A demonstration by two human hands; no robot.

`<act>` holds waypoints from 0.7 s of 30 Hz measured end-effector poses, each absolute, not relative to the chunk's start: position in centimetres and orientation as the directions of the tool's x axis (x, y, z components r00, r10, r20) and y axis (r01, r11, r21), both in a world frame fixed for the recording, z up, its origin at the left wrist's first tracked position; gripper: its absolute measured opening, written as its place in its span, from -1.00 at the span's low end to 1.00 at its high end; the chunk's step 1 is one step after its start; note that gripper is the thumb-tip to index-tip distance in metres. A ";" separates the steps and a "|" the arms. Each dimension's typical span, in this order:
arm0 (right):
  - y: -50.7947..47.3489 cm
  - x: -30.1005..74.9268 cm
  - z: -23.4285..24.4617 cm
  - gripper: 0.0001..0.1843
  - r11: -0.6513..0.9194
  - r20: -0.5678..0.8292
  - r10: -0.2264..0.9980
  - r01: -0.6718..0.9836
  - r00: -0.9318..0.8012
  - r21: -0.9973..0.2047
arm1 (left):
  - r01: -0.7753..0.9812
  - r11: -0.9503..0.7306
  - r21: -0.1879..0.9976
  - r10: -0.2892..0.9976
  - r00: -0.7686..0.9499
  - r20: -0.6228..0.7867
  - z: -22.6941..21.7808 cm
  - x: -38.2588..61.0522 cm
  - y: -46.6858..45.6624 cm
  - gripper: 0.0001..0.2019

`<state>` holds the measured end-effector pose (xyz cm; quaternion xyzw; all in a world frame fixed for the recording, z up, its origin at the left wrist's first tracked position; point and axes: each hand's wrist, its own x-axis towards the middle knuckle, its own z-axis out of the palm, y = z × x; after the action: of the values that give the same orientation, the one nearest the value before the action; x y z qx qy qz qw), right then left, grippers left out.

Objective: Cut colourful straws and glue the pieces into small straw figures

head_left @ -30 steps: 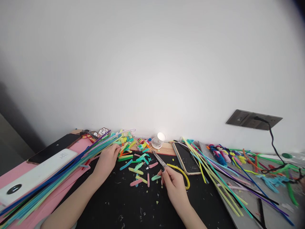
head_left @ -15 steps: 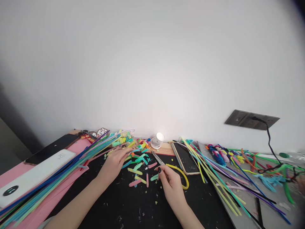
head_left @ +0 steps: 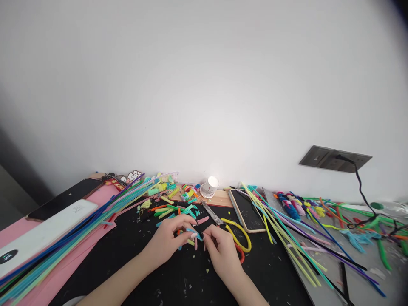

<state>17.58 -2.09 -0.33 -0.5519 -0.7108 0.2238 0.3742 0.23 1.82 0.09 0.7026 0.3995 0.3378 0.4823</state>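
My left hand (head_left: 167, 243) and my right hand (head_left: 220, 251) meet over the black mat (head_left: 140, 263). Their fingertips pinch a short blue pipe-cleaner piece (head_left: 195, 233) from either side. Small scissors with yellow handles (head_left: 237, 238) lie on the mat just beyond my right hand, blades pointing to the back left. Several short cut pieces in green, yellow and pink (head_left: 174, 210) are scattered behind my hands.
A bundle of long pipe cleaners (head_left: 63, 244) crosses pink paper at the left, beside a white power bank (head_left: 41, 231) and a dark phone (head_left: 65, 197). Another phone (head_left: 247, 208), more long pipe cleaners (head_left: 287, 238) and a small paper cup (head_left: 210, 187) lie at the right and back.
My left hand came back from the pile of pieces toward the middle. My right hand set the scissors down and met the left hand on a blue piece.
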 end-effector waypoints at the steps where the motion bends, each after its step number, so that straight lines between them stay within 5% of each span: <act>1: -2.1 17.6 -0.4 -0.74 0.296 0.291 0.950 0.627 -0.114 -0.721 | 0.221 -0.218 0.951 0.881 0.463 0.095 0.0 0.2 1.9 -0.87; 9: -1.9 17.8 -0.2 -0.72 0.285 0.293 0.951 0.652 -0.100 -0.703 | 0.342 -0.325 0.882 0.856 0.503 0.121 0.6 -0.2 2.2 -0.87; 15: -2.0 18.4 0.1 -0.70 0.245 0.315 0.949 0.634 -0.003 -0.733 | 0.623 -0.359 0.695 0.922 0.120 0.368 -0.5 -3.8 5.2 -0.78; 21: -2.1 18.4 0.0 -0.69 0.244 0.315 0.949 0.639 -0.004 -0.729 | 0.793 -0.409 0.453 0.875 0.199 0.441 -1.7 -5.8 6.8 -0.81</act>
<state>18.44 -2.10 0.01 -0.5831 -0.6811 0.1947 0.3977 -5.79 6.82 -1.75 0.7717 0.5402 0.3297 0.0625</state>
